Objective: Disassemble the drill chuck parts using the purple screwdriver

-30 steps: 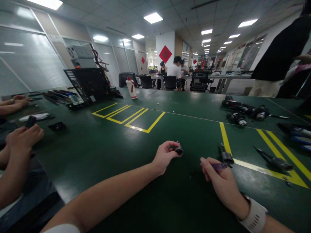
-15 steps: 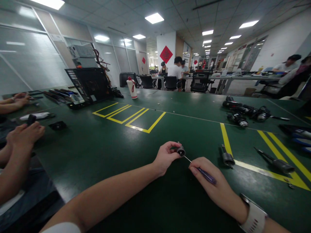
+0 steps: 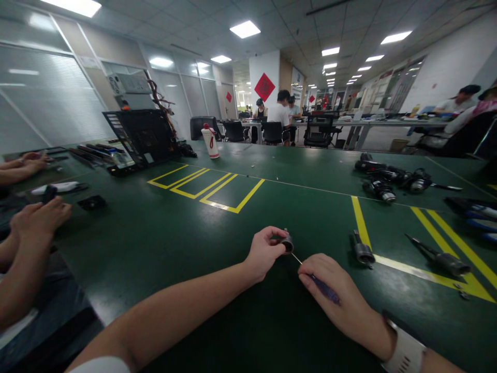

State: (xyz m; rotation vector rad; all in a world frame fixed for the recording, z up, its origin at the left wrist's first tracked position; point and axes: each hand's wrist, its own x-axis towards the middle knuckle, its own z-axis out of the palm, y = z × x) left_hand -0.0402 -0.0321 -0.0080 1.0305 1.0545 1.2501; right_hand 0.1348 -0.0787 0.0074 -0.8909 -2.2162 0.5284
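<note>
Between the thumb and fingers of my left hand (image 3: pixel 264 253) is a small grey metal cup-shaped part (image 3: pixel 288 243), its open end turned toward me. My right hand (image 3: pixel 330 285) is closed round the purple handle of a screwdriver (image 3: pixel 326 290). The thin shaft points up and left, and its tip reaches the mouth of the metal part; whether it touches anything inside is hidden. To the right of my right hand lies a similar metal part with a stem (image 3: pixel 364 252). Farther right is another one with a longer stem (image 3: pixel 450 263), near a few tiny pieces (image 3: pixel 463 295).
Black power tools (image 3: pixel 388 178) lie at the back right of the green table (image 3: pixel 174 233), marked with yellow tape. A white bottle (image 3: pixel 210 142) and a black computer case (image 3: pixel 145 134) stand at the back. Another person's hands (image 3: pixel 41 217) are at the left.
My right hand and the screwdriver have moved slightly left, and the handle has turned a little. The metal part in my left hand has tilted slightly.
</note>
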